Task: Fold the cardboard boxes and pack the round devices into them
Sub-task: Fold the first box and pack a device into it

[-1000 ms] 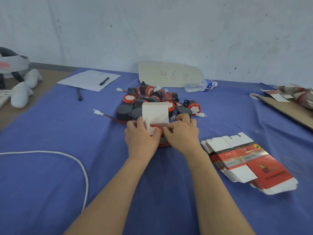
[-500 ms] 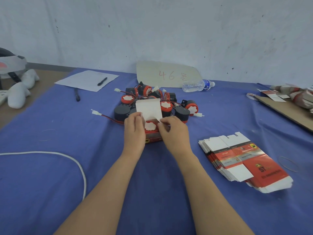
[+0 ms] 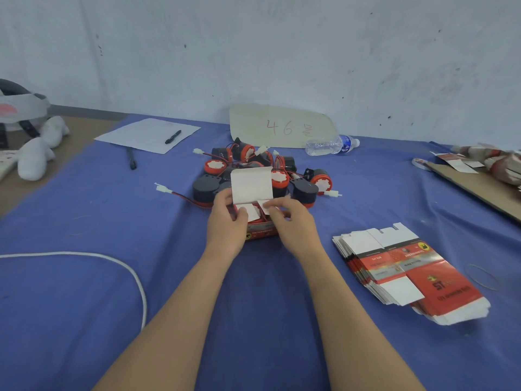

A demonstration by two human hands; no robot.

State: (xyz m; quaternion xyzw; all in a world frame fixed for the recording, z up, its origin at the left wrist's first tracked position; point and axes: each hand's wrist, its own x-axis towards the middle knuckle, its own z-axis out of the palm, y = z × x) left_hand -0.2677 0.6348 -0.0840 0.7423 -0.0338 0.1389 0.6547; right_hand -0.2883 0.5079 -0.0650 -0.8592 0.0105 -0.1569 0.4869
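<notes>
Left hand [image 3: 225, 227] grips the box [image 3: 260, 232], thumb on its left side flap; right hand [image 3: 293, 221] pinches the right flap. The box stands on the cloth [image 3: 84, 292], lid up, hiding part of the devices [image 3: 306, 189] just behind. Flat boxes [image 3: 408, 275] lie well right, a cable [image 3: 112, 259] left. Both forearms reach forward.

The left forearm [image 3: 174, 306] and the right forearm [image 3: 346, 311] are extended forward from the lower edge of the view and angled inward, so that the hands are seen close together at the centre. The left hand [image 3: 225, 224] is curled round the left side of the box [image 3: 260, 233], its thumb laid on the left flap [image 3: 249, 213]. The right hand [image 3: 293, 224] is held palm down with the wrist slightly bent, and the right flap [image 3: 264, 207] is pinched between thumb and forefinger.
</notes>
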